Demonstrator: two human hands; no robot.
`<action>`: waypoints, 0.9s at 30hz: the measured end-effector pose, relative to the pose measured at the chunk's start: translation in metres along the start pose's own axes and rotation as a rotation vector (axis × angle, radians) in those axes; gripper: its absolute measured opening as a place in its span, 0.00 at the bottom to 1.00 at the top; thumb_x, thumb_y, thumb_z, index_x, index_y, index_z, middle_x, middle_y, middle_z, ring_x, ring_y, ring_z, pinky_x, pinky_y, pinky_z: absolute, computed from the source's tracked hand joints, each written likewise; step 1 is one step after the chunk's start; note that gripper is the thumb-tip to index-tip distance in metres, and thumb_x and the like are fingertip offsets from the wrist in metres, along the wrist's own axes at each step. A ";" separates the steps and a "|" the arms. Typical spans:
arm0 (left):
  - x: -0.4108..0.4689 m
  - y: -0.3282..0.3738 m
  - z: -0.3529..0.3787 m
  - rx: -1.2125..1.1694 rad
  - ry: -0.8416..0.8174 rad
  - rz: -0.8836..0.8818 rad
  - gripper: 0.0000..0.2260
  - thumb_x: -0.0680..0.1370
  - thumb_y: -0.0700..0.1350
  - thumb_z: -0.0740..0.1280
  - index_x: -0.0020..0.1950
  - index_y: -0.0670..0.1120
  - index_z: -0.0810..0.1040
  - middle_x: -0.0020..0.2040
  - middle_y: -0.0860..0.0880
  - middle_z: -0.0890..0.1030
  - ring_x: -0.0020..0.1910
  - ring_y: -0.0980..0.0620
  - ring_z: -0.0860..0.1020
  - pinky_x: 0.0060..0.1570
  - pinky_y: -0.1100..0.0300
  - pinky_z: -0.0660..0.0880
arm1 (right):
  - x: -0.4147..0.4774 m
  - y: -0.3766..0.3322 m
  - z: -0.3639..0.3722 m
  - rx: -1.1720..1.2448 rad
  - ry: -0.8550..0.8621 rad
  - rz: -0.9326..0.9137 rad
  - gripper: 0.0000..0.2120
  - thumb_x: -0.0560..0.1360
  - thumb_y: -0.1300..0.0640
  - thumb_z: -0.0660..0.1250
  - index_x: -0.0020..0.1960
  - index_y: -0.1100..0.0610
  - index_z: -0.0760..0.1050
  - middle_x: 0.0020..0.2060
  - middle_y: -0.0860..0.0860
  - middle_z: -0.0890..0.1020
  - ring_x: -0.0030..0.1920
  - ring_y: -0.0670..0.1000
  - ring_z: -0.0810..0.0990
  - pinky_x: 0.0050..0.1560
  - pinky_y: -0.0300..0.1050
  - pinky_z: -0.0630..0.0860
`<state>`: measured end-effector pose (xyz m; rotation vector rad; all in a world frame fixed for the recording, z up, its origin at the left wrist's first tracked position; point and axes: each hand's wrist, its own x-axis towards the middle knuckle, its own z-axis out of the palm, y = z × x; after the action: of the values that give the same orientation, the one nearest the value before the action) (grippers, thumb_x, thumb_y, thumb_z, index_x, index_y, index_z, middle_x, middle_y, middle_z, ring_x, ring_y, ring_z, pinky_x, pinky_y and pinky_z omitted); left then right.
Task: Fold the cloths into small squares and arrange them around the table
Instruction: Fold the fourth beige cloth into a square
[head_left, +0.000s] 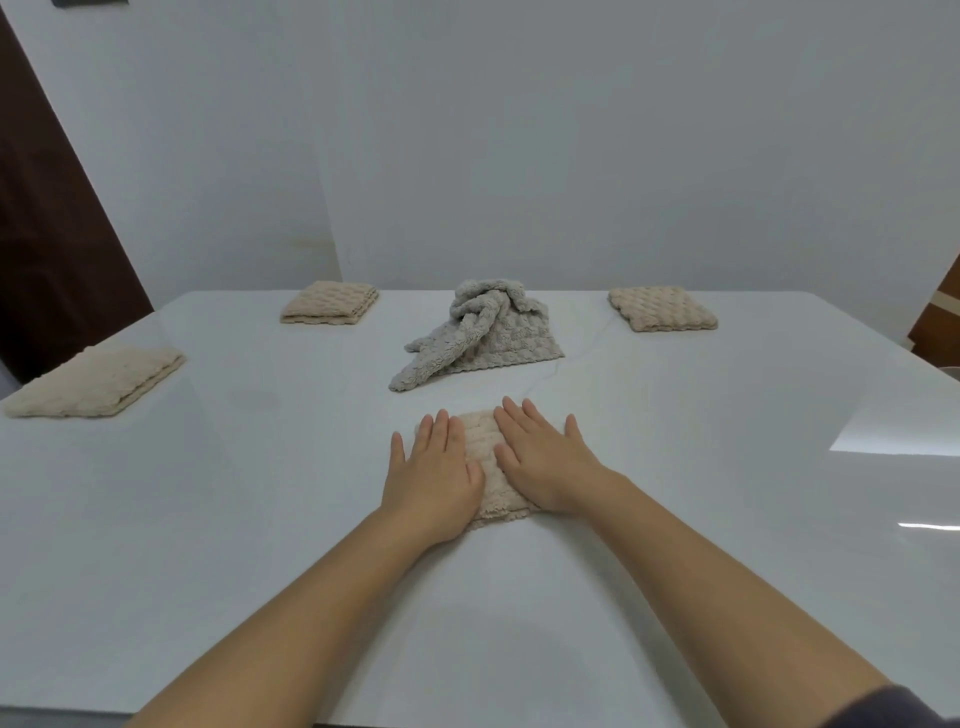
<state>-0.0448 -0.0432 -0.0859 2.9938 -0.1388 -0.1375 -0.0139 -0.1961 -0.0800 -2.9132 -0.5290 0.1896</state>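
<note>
A small folded beige cloth (485, 462) lies on the white table (260, 519) in front of me. My left hand (434, 478) and my right hand (545, 462) both press flat on it, fingers spread, covering most of it. Behind it, a crumpled grey cloth (478, 332) sits unfolded in the table's middle. Three folded beige squares lie around the table: one at the left edge (98, 382), one at the far left (330, 303), one at the far right (662, 307).
A white wall (519, 130) stands behind the table's far edge. A dark brown door (47, 218) is at the left and a wooden piece (940, 312) at the right edge. Bright reflections show on the table's right side.
</note>
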 end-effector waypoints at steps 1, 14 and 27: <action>-0.001 0.000 0.000 0.004 0.000 -0.001 0.27 0.83 0.51 0.44 0.79 0.43 0.41 0.80 0.47 0.41 0.78 0.51 0.40 0.76 0.45 0.39 | -0.001 0.000 0.001 0.001 -0.001 0.001 0.27 0.84 0.49 0.43 0.80 0.55 0.43 0.80 0.48 0.44 0.79 0.48 0.42 0.75 0.64 0.40; 0.001 0.005 0.000 -0.032 0.051 0.025 0.27 0.83 0.51 0.43 0.80 0.44 0.42 0.80 0.48 0.41 0.78 0.51 0.39 0.76 0.47 0.39 | -0.003 0.005 -0.001 0.028 0.040 -0.045 0.27 0.84 0.50 0.44 0.80 0.54 0.44 0.80 0.47 0.44 0.79 0.48 0.41 0.75 0.62 0.38; -0.009 -0.003 0.009 -0.066 0.097 0.077 0.26 0.83 0.52 0.44 0.80 0.48 0.42 0.80 0.49 0.39 0.78 0.51 0.38 0.76 0.48 0.39 | -0.009 0.004 0.006 0.034 0.034 -0.073 0.27 0.84 0.48 0.43 0.80 0.53 0.43 0.79 0.46 0.43 0.78 0.46 0.39 0.75 0.60 0.37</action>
<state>-0.0544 -0.0409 -0.0940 2.9169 -0.2340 0.0119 -0.0222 -0.2025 -0.0857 -2.8534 -0.6189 0.1372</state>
